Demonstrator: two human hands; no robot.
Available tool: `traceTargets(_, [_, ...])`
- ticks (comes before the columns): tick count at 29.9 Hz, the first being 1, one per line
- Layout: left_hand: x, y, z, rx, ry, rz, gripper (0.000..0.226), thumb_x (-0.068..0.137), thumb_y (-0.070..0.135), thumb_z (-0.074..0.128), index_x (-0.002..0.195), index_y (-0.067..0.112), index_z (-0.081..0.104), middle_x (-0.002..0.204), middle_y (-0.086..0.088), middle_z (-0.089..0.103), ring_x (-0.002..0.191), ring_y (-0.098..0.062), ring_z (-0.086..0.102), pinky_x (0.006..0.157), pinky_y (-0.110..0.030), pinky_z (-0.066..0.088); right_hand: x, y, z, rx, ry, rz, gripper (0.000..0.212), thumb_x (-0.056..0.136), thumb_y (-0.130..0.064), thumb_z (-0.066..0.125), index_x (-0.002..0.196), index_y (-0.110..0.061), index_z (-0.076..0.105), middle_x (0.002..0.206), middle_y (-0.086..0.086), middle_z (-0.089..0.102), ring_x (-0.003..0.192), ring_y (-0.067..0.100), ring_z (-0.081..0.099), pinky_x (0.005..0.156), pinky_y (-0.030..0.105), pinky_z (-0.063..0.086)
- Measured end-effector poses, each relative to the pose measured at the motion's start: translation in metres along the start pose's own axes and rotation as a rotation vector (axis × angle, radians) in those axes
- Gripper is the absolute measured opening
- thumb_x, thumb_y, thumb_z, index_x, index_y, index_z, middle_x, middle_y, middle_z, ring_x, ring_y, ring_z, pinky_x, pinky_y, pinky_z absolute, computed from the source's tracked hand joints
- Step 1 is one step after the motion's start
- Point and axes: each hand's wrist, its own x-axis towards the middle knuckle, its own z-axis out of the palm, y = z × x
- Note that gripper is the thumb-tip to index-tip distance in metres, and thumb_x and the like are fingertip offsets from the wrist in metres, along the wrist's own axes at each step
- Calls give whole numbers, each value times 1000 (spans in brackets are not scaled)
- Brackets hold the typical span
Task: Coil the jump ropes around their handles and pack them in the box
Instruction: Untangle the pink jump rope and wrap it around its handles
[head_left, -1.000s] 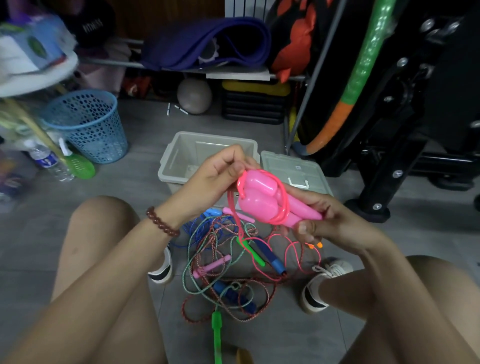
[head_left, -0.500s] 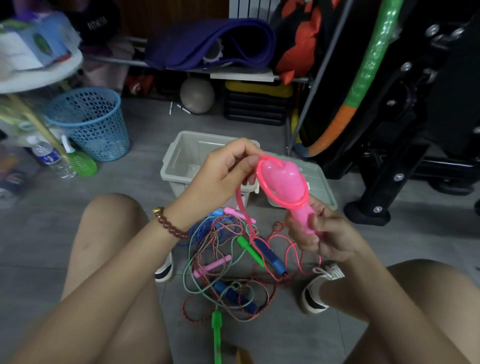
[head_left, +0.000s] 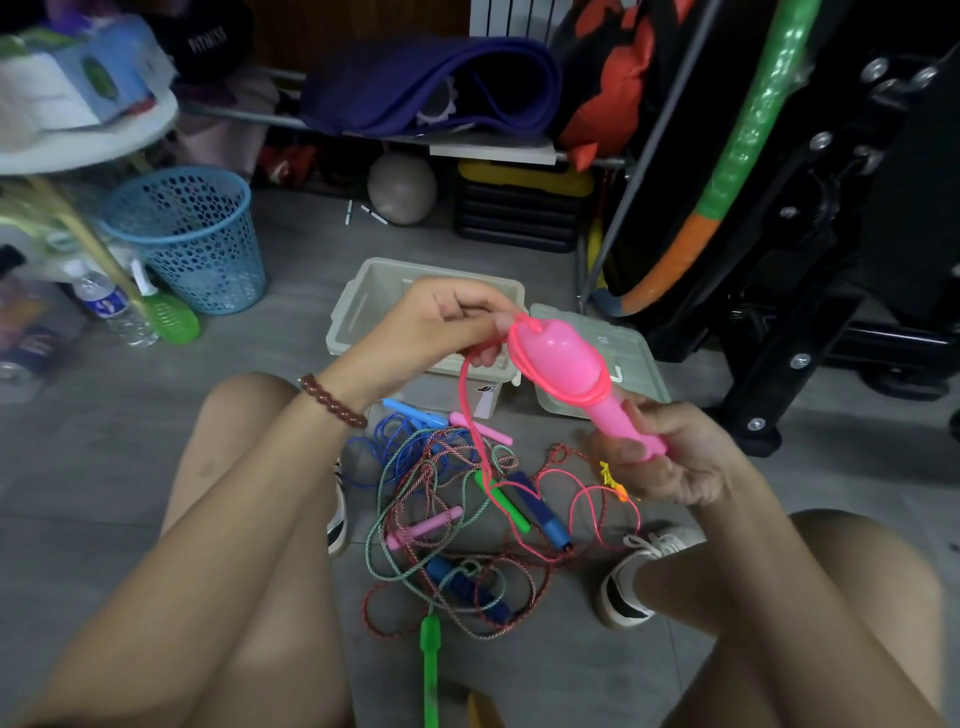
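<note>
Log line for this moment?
step: coiling; left hand: pinches pink rope; right hand: grips pink handle; box: open; other ropes: tangled on floor

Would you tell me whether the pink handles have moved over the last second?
Yes. The pink handles swung more upright, their head rising against the box lid.

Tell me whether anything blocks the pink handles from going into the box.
Nothing visible blocks it. The box sits open right behind the pink handles, its lid off beside it. But the pink rope, pinched by the left hand, trails uncoiled into the pile on the floor.
</note>
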Motion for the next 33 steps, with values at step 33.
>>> traceTargets(33, [-5, -15, -14, 245, 19, -429, 38, 99, 33, 34, 90, 11, 64, 85, -6, 67, 74, -8, 65, 67, -19, 53, 13, 17, 36, -1009, 796, -294, 60, 84, -7, 62, 139, -27, 45, 71, 3, 60, 47, 8, 38, 42, 14, 26])
